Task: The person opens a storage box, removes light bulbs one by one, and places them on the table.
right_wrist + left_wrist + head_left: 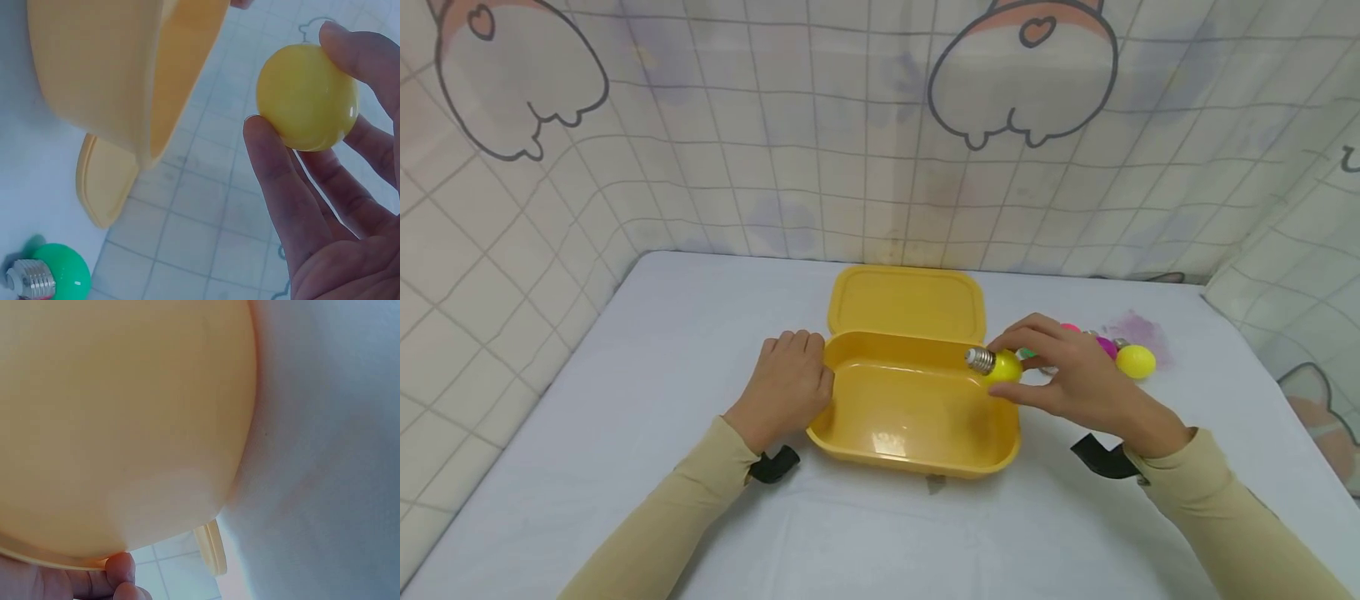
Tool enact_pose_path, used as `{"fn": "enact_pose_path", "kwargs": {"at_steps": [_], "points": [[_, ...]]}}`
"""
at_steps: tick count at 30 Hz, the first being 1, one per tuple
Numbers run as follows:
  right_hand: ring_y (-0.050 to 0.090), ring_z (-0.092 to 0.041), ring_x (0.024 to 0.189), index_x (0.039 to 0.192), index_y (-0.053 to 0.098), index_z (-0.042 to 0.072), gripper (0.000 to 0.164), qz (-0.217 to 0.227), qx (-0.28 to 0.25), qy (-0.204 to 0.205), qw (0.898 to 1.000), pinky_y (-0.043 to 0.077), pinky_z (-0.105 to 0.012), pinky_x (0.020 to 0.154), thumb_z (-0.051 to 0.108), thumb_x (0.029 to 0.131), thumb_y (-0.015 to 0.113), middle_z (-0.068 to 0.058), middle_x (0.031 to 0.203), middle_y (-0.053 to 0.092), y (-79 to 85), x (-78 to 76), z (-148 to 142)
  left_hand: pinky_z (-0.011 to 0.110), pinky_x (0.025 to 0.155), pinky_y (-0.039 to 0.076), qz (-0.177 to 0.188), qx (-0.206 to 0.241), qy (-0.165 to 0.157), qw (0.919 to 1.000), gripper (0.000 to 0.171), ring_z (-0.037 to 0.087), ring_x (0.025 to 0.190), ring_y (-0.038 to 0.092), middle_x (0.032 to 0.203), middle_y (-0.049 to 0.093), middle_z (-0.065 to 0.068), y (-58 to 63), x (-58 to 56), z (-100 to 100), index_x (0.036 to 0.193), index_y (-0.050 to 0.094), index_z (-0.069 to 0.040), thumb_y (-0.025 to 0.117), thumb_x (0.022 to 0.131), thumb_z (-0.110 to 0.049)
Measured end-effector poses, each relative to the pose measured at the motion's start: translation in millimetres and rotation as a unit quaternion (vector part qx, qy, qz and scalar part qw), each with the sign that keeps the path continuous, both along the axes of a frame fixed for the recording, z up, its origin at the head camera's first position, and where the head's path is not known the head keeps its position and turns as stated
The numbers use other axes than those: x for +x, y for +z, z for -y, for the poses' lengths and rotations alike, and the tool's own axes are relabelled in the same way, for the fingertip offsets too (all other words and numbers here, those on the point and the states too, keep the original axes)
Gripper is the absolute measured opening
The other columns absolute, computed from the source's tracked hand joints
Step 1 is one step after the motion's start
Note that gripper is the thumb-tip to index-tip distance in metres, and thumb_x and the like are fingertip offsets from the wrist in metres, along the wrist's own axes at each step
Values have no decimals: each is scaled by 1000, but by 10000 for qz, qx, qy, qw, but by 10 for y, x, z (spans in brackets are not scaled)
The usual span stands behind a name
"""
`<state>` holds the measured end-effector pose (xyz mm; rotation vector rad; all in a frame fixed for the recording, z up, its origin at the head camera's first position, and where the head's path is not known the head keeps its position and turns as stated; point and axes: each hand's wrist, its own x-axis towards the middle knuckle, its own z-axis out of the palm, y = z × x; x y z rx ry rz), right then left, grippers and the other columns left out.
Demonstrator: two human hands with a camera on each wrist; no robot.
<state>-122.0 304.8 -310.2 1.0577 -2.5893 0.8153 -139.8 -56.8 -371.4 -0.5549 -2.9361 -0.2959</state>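
Observation:
A yellow light bulb (1006, 367) with a silver screw base is pinched between the thumb and fingers of my right hand (1078, 375), above the right end of a yellow plastic box (917, 421). In the right wrist view the round glass of the bulb (306, 97) faces the camera and hides its base. At the box's left end, my left hand (790, 383) grips the rim; the left wrist view shows its fingertips (120, 569) curled at that rim. The box is uncovered, its inside bare where visible.
Behind the box lies its yellow lid (906, 302). Several coloured bulbs rest on the white table to the right, among them another yellow bulb (1136, 362) and a green bulb (65, 272), partly behind my right hand. A patterned curtain (865, 167) hangs along the table's back.

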Motion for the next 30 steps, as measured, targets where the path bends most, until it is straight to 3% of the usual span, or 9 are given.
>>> {"fn": "enact_pose_path", "kwargs": {"at_steps": [12,22,30], "points": [[61,0,98,114,72,20,48,84,-352,-510,9980,55,-9,82,10,72,93,5,111,66,-102,-19,-227,38,79,31,13,9,33,10000,15,27,79,40,78,42,7,-9,1,-5,85,45,-6,44,96,-16],[61,4,97,112,73,15,48,103,-1023,-623,9927,54,-7,82,1,71,91,6,108,67,-175,-94,-344,37,77,30,5,26,38,10000,15,27,77,39,77,41,7,-20,8,4,86,45,-5,43,97,-16],[60,6,95,112,73,13,46,90,-1044,-995,9895,53,-6,80,1,71,91,4,107,68,-247,-129,-428,38,77,30,-96,27,-7,9999,15,27,77,39,77,41,7,-18,-2,-2,85,45,-5,44,96,-16]]}}
